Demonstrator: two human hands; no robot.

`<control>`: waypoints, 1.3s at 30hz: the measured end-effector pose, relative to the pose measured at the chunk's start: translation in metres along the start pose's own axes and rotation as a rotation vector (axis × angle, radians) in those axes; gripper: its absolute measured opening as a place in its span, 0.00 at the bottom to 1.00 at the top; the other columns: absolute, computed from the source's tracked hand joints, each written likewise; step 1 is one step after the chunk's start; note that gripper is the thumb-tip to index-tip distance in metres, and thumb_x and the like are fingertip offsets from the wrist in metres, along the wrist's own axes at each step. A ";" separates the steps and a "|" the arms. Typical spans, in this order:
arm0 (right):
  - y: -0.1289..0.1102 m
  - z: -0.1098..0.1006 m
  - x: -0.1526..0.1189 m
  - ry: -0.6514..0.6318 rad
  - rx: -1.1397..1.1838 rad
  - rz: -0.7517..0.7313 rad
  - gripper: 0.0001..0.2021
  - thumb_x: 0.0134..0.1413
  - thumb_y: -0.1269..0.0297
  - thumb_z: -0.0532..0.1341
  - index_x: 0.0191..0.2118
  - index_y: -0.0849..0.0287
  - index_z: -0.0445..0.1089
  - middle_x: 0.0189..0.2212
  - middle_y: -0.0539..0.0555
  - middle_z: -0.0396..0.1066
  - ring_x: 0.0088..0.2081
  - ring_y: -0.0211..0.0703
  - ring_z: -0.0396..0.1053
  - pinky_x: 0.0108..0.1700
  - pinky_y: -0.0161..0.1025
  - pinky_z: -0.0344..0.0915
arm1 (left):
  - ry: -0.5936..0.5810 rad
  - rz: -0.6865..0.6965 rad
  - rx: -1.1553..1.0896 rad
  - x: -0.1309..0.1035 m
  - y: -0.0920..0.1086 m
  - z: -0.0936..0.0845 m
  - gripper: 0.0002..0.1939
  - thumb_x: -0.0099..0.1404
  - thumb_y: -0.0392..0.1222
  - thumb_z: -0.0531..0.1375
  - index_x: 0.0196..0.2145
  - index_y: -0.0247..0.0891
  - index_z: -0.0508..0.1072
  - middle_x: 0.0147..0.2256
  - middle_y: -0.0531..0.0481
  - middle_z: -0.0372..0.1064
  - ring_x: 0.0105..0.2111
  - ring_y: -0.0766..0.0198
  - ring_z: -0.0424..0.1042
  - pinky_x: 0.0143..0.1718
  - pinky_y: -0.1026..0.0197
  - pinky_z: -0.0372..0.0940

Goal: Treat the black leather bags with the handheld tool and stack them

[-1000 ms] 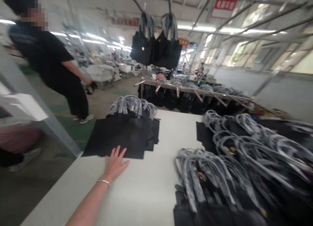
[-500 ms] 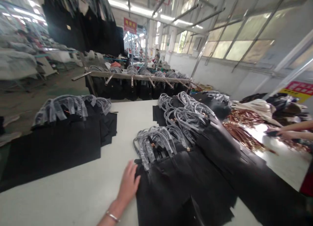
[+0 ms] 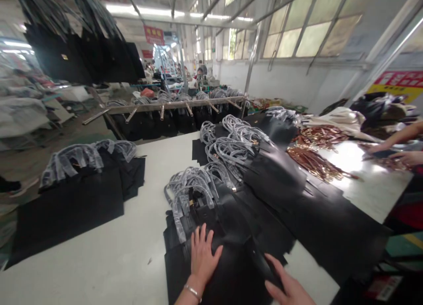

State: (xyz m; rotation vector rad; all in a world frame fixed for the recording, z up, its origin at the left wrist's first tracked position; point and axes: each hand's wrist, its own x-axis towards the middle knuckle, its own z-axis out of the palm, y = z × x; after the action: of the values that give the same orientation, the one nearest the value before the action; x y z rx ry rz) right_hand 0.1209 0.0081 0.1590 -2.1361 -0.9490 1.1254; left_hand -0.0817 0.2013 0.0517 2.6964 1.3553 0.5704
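My left hand, with a bracelet on its wrist, lies palm down on the front black handbag, fingers spread. Plastic-wrapped handles of the bags stick up just beyond the fingertips, with small gold-coloured fittings among them. At the lower right, my right hand is closed around a dark flat piece with a small shiny dot; its exact kind is hard to tell against the black bag. More black bags lie overlapped to the right of this pile.
Another bag pile covers the left of the white table. Brown straps with metal ends lie at right, near a co-worker's hands. A metal rack with hanging bags stands behind; more bags hang upper left.
My left hand has moved from the bag pile's left edge rightward and onto the top bag. My right hand has come into view at the dark piece. The camera view has shifted right.
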 end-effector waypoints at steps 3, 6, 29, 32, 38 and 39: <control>-0.011 -0.010 0.015 -0.026 0.128 0.067 0.30 0.55 0.53 0.55 0.63 0.56 0.56 0.23 0.48 0.71 0.19 0.39 0.67 0.23 0.33 0.63 | -0.041 0.029 0.036 -0.029 0.016 -0.006 0.21 0.65 0.48 0.56 0.54 0.41 0.68 0.63 0.43 0.53 0.63 0.46 0.49 0.61 0.37 0.47; -0.024 -0.015 0.037 -0.066 0.232 0.106 0.30 0.53 0.55 0.58 0.61 0.58 0.58 0.22 0.47 0.67 0.15 0.35 0.62 0.18 0.32 0.58 | -0.058 0.050 0.074 -0.040 0.028 -0.012 0.22 0.65 0.44 0.57 0.57 0.46 0.65 0.63 0.44 0.51 0.64 0.46 0.48 0.60 0.36 0.49; -0.079 -0.016 0.133 -0.149 0.336 0.076 0.28 0.59 0.59 0.57 0.63 0.56 0.54 0.25 0.44 0.65 0.13 0.30 0.63 0.12 0.28 0.58 | -0.012 0.031 0.076 -0.034 0.033 -0.013 0.27 0.62 0.50 0.60 0.59 0.56 0.63 0.64 0.47 0.52 0.61 0.45 0.54 0.57 0.36 0.54; -0.090 -0.025 0.142 -0.174 0.341 0.092 0.27 0.59 0.59 0.58 0.62 0.57 0.56 0.23 0.44 0.66 0.12 0.31 0.63 0.11 0.28 0.58 | 0.004 0.033 0.083 -0.036 0.030 -0.006 0.28 0.62 0.51 0.60 0.59 0.57 0.62 0.63 0.48 0.52 0.61 0.45 0.54 0.56 0.37 0.54; -0.106 -0.033 0.173 -0.210 0.356 0.136 0.23 0.60 0.58 0.57 0.59 0.58 0.58 0.21 0.45 0.66 0.12 0.32 0.63 0.10 0.28 0.59 | 0.037 0.050 0.118 -0.038 0.025 0.006 0.29 0.60 0.53 0.61 0.59 0.60 0.61 0.62 0.48 0.56 0.60 0.44 0.56 0.55 0.37 0.55; -0.108 -0.035 0.179 -0.209 0.364 0.135 0.23 0.60 0.59 0.57 0.59 0.58 0.58 0.21 0.45 0.66 0.12 0.32 0.63 0.10 0.27 0.59 | 0.038 0.056 0.122 -0.039 0.024 0.007 0.30 0.59 0.53 0.61 0.59 0.59 0.61 0.62 0.48 0.56 0.60 0.44 0.56 0.55 0.37 0.54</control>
State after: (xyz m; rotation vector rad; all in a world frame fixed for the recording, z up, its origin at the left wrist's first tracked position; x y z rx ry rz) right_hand 0.1873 0.2089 0.1700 -1.8333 -0.6330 1.4852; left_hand -0.0820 0.1570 0.0394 2.8424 1.3714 0.5643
